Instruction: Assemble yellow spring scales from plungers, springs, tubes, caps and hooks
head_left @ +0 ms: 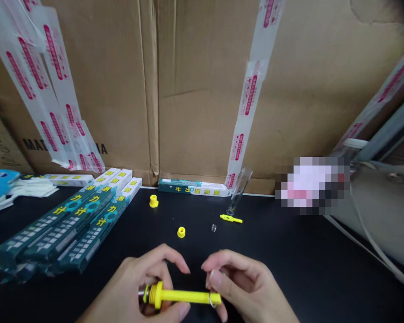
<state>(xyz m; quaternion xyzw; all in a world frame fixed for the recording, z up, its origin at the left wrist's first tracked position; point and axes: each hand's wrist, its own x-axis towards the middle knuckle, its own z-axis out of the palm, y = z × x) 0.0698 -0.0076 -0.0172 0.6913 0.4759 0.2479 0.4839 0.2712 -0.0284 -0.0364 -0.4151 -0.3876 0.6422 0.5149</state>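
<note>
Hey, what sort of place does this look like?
Likely a small assembly or packing bench: stacked printed retail boxes, a taped cardboard carton behind, and yellow plastic parts on a black tabletop.

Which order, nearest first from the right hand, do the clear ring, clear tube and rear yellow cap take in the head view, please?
1. Clear ring, ahead.
2. Clear tube, farther ahead.
3. Rear yellow cap, well left.

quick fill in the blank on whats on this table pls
The left hand grips a ____ plastic rod.
____ small yellow caps sit on the black table.
A clear tube leans against the ____ wall.
Green boxes lie to the ____ of the rod.

yellow; two; cardboard; left
</note>
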